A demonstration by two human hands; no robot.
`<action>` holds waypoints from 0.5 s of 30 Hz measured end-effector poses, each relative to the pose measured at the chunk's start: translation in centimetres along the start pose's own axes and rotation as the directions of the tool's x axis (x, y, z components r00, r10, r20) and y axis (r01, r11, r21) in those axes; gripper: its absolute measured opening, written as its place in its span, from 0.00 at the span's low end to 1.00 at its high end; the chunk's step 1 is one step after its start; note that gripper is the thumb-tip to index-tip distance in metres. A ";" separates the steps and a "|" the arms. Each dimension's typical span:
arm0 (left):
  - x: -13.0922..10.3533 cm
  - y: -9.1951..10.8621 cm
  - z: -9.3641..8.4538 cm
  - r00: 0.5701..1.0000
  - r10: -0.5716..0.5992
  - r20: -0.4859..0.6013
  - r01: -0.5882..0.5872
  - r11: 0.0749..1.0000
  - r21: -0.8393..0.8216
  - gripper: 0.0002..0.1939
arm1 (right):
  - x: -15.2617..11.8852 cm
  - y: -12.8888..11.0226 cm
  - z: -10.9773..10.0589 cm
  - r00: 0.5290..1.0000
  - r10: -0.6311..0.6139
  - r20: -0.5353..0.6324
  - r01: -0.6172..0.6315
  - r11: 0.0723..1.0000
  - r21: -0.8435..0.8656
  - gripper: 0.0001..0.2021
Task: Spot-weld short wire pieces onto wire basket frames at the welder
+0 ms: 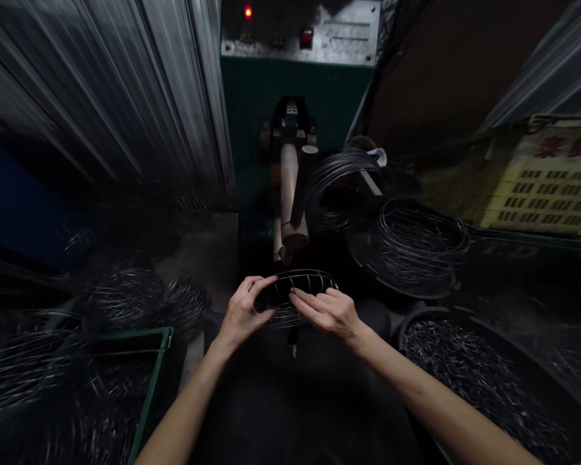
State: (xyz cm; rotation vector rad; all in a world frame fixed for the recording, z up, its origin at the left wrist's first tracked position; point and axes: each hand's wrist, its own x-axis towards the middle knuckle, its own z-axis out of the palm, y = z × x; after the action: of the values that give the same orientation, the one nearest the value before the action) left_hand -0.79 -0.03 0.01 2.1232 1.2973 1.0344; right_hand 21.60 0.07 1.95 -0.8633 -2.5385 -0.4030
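Note:
A round wire frame [310, 276], with thin rings joined by short cross wires, is held between my hands below the welding machine's electrodes. My left hand [242, 310] grips its left side, thumb below and fingers on the upper ring. My right hand [326, 310] is closed at the frame's near right side, its fingertips touching beside a cross wire. Whatever is pinched in those fingertips is too small to make out. Just beyond the frame, the machine's thick metal electrode arm [289, 187] points down toward me.
A green machine body [252, 90] with a red lamp stands ahead. Wire coils [419, 242] lie at right, above a dark tub of short wire pieces [469, 368]. A yellow crate [542, 187] stands far right. At left are wire rings [123, 297] and a green-rimmed bin [150, 394].

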 end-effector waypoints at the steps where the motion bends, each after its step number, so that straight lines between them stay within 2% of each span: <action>1: 0.0 0.0 0.0 1.000 0.006 -0.007 -0.006 1.000 0.007 0.28 | 0.0 -0.1 0.0 1.000 0.021 0.022 -0.021 1.000 0.014 0.17; 5: -0.1 -0.1 0.2 1.000 0.013 -0.028 -0.012 0.999 0.035 0.28 | 0.1 -0.5 0.2 0.998 0.052 0.023 -0.052 0.999 0.012 0.17; 11: 0.3 -1.1 0.6 0.997 0.050 -0.055 -0.045 0.996 0.075 0.28 | 0.6 -0.2 0.8 0.996 -0.005 -0.091 0.000 0.999 -0.049 0.14; 15: 1.1 -2.2 0.8 0.993 0.093 -0.067 -0.085 0.991 0.102 0.28 | 1.0 0.2 1.7 0.983 -0.053 -0.174 0.022 0.984 -0.174 0.12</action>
State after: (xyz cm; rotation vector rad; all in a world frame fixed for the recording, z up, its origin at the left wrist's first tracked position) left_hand -1.10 1.99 -1.55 2.2554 1.3233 1.1132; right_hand 20.46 1.42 0.96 -0.8023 -2.3830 -0.6887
